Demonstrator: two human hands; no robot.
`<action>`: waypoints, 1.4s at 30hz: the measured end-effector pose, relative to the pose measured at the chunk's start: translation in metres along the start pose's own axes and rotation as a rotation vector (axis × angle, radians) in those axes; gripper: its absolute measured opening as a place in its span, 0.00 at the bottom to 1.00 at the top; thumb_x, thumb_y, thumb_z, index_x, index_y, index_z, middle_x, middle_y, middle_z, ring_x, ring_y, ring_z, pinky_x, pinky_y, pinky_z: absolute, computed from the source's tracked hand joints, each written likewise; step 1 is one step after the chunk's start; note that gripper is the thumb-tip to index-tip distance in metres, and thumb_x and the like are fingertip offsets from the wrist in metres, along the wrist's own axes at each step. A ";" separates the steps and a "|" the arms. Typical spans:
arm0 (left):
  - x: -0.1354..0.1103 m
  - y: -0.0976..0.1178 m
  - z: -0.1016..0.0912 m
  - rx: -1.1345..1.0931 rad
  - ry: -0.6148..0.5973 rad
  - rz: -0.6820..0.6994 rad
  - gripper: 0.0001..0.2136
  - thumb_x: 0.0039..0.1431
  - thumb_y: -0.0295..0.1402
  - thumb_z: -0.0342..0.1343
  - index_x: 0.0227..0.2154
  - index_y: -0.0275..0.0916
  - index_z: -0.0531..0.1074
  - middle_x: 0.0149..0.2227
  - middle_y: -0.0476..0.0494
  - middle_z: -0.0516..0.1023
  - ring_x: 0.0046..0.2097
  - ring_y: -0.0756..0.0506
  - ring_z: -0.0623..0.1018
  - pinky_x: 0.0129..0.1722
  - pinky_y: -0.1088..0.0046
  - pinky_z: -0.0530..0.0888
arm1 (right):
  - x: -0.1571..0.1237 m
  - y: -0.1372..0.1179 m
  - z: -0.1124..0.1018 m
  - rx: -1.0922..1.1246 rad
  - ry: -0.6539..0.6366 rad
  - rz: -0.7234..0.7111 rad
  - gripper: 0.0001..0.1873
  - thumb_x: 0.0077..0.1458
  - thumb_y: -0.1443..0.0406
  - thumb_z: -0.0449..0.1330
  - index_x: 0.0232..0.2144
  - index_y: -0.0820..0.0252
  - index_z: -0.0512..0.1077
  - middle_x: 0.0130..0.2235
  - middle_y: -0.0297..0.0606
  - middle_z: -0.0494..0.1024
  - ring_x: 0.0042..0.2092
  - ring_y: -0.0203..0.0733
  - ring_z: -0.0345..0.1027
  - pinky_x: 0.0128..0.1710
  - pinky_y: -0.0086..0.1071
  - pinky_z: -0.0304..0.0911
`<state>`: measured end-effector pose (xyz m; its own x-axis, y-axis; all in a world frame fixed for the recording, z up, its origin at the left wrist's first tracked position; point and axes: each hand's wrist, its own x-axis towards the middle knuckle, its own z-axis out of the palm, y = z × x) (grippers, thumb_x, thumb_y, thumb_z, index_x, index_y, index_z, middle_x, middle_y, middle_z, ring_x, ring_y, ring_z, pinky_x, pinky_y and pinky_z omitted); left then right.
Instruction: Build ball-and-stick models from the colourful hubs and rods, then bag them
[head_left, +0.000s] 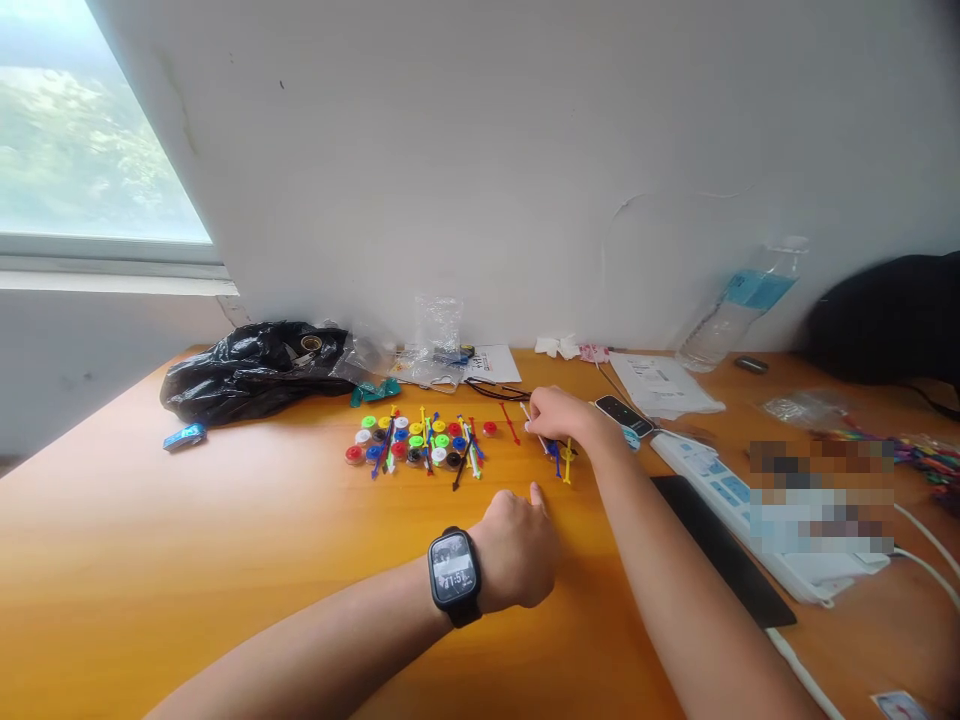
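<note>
My right hand point(562, 415) is closed at the right end of the row of small parts, its fingertips pinching a white double-ended arrow spinner point(533, 424). Blue and yellow arrow spinners point(568, 466) lie beneath and beside that hand. Nearer to me, my left hand point(514, 550), with a black watch point(454, 575) on its wrist, is curled over the table with one fingertip sticking out; its palm is hidden. Left of the right hand lie a red arrow spinner point(511, 425) and a red round base point(490, 429). Further left, several coloured round bases point(400, 450) are grouped with arrow spinners lying across them.
A black plastic bag point(247, 375) and clear wrappers point(439, 335) lie along the wall. To the right are a phone-like black device point(624, 414), a white power strip point(720, 500), a dark flat pad point(720, 545), a tilted water bottle point(739, 310) and cables.
</note>
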<state>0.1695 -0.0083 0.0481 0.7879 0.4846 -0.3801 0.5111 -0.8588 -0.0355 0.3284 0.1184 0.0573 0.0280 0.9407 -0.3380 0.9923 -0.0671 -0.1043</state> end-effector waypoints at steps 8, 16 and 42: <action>-0.002 0.008 -0.006 -0.001 0.038 0.010 0.26 0.62 0.30 0.58 0.61 0.19 0.74 0.63 0.11 0.70 0.33 0.39 0.82 0.27 0.64 0.70 | 0.005 0.011 -0.002 0.266 0.221 -0.091 0.06 0.51 0.65 0.65 0.25 0.59 0.73 0.24 0.40 0.81 0.28 0.43 0.77 0.26 0.30 0.62; -0.025 -0.105 -0.037 -0.459 0.459 -0.087 0.11 0.66 0.34 0.53 0.42 0.40 0.80 0.33 0.41 0.84 0.32 0.43 0.82 0.32 0.69 0.73 | 0.001 0.005 -0.009 0.857 0.219 -0.336 0.08 0.49 0.66 0.68 0.26 0.58 0.71 0.26 0.39 0.81 0.28 0.42 0.78 0.29 0.30 0.73; 0.044 -0.132 0.028 -0.711 0.766 0.046 0.06 0.48 0.25 0.62 0.31 0.38 0.76 0.32 0.46 0.79 0.33 0.47 0.75 0.31 0.74 0.68 | 0.016 0.006 0.008 0.264 0.165 -0.135 0.09 0.55 0.66 0.67 0.40 0.60 0.77 0.36 0.41 0.82 0.33 0.40 0.73 0.30 0.30 0.59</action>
<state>0.1274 0.1216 0.0102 0.6914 0.6433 0.3288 0.3641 -0.7034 0.6104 0.3337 0.1302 0.0436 -0.0607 0.9866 -0.1512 0.9235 -0.0020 -0.3835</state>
